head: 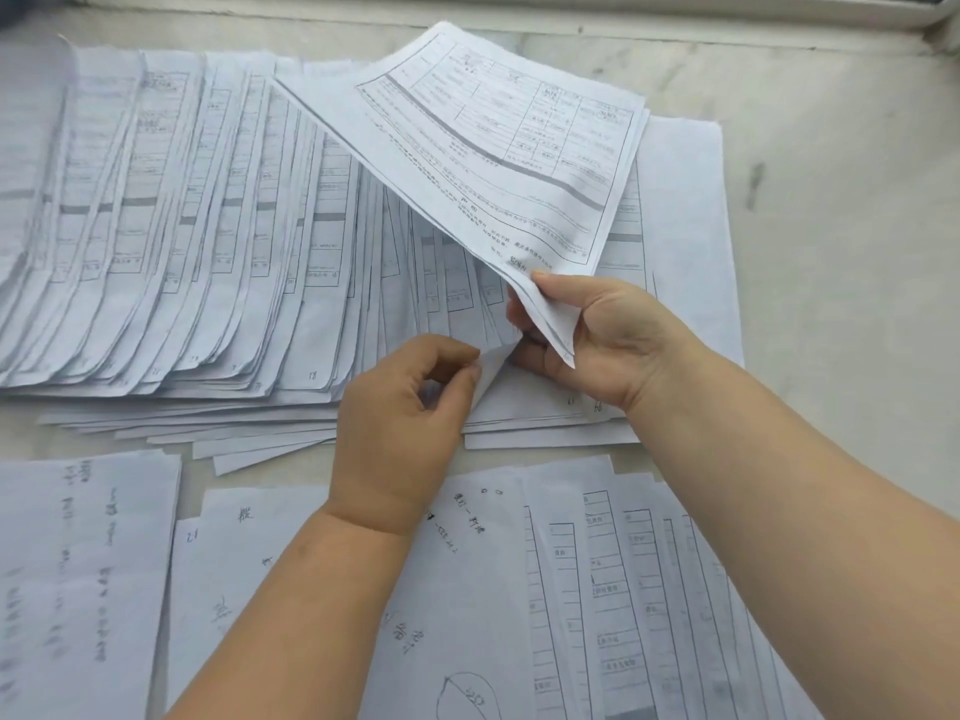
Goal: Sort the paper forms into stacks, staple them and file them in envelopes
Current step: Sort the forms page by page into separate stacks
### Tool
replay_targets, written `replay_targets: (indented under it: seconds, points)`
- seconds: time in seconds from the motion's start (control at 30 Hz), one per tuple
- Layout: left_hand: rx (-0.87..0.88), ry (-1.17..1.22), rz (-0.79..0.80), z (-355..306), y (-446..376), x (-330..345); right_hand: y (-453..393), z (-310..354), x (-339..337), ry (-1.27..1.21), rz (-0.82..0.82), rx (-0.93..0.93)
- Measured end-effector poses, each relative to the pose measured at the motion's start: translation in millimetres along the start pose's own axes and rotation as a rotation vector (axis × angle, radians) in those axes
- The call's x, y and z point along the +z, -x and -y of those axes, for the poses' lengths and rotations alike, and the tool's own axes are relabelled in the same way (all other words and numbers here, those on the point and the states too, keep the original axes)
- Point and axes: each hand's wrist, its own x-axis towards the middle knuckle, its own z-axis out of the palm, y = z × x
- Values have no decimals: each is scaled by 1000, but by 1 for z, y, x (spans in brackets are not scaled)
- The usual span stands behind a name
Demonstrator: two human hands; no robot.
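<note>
Handwritten sheets [291, 589] fill the lower frame. At centre, the right hand [608, 340] grips a lifted sheaf of forms [493, 153] by its corner; the left hand [400, 407] pinches a sheet corner [491, 363] in the fanned stacks [182, 226]. Paper looks light, floppy; best held at corners.

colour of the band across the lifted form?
Grey, a solid bar across the white lifted form, held by the right hand. Head view.
</note>
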Motion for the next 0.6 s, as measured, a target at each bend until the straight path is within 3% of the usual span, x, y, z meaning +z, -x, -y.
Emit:
replay_targets:
  seconds: [0.17,0.33,0.6]
  points:
    - [318,-236,18,6,6,2,0,1,0,-32,4,0]
    - [472,-383,124,10,10,7,0,0,0,-33,9,2]
    - [459,-453,77,9,10,15,1,-1,-1,-33,4,-6]
